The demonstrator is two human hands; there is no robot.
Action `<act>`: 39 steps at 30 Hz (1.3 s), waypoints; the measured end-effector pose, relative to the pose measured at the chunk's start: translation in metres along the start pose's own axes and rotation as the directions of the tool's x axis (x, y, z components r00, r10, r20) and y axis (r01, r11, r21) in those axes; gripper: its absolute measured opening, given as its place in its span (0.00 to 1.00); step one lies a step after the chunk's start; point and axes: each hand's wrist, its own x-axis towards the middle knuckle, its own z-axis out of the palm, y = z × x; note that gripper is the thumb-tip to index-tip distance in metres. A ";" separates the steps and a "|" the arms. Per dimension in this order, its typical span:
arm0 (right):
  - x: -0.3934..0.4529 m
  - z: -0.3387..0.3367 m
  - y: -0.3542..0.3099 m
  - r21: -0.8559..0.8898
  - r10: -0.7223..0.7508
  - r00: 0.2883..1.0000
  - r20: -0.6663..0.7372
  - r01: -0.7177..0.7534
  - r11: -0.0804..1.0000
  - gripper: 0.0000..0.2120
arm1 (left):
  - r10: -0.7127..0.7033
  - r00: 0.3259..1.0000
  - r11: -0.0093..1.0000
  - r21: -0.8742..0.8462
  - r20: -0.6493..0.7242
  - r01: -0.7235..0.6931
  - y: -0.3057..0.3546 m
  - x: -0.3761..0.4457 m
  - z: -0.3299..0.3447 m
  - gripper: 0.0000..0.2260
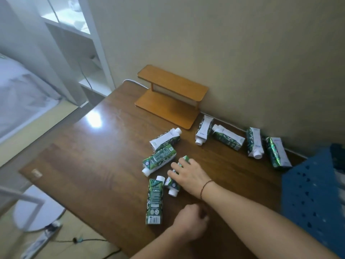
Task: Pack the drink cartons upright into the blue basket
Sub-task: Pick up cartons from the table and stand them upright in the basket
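Several green-and-white drink cartons lie on their sides on the brown wooden table. My right hand reaches in from the right and curls over one carton lying mid-table. Two cartons lie just left of it, and another lies lengthwise nearer to me. Further cartons lie in a row along the wall. My left hand rests as a fist on the table near the front edge, holding nothing. The blue perforated basket stands at the right edge, partly cut off.
A small two-tier wooden shelf stands against the beige wall at the back. The table's left edge drops to the floor, where a round white base, a power strip and cables lie. A bed is at far left.
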 end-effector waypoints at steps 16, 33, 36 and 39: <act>-0.288 -0.121 0.111 0.905 0.950 0.219 -0.221 -0.318 0.283 0.22 | 0.279 0.957 0.862 -0.417 -0.081 -0.287 0.125 0.042 0.067 0.15; -0.431 0.032 0.147 0.655 0.903 0.327 0.279 -0.752 0.069 0.25 | 0.403 0.884 0.726 -0.504 -0.237 -0.467 0.194 0.067 0.158 0.26; -0.421 0.056 0.132 0.714 0.875 0.321 0.362 -0.699 -0.039 0.21 | 0.395 0.884 0.718 -0.518 -0.248 -0.466 0.194 0.068 0.159 0.27; -0.421 0.053 0.136 0.687 0.844 0.276 0.459 -0.713 -0.141 0.22 | 0.423 0.876 0.741 -0.467 -0.234 -0.482 0.190 0.067 0.156 0.27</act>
